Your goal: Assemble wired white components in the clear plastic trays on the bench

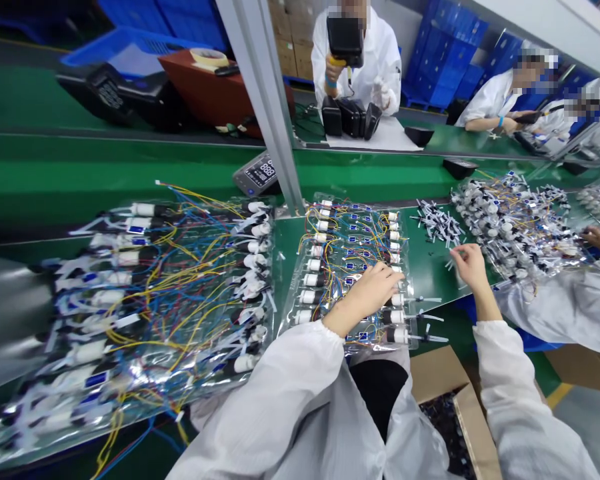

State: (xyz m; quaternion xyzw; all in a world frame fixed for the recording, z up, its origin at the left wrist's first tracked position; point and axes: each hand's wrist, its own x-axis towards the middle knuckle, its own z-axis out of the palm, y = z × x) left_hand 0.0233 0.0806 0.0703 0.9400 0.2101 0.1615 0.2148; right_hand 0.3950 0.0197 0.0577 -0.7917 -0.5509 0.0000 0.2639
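With the left hand [384,283] over white parts [396,317] at the plastic's [288,316] right edge, too hidden to tell if gripping, and the right hand [471,265] apparently pinching a tie [450,264] beyond that edge, just beside the pile [437,223], hold lightly by one end.

Loose white coat [290,380], gathered cuffs [334,335] — bare hands [377,288] — black clothing [380,387] at the lap.
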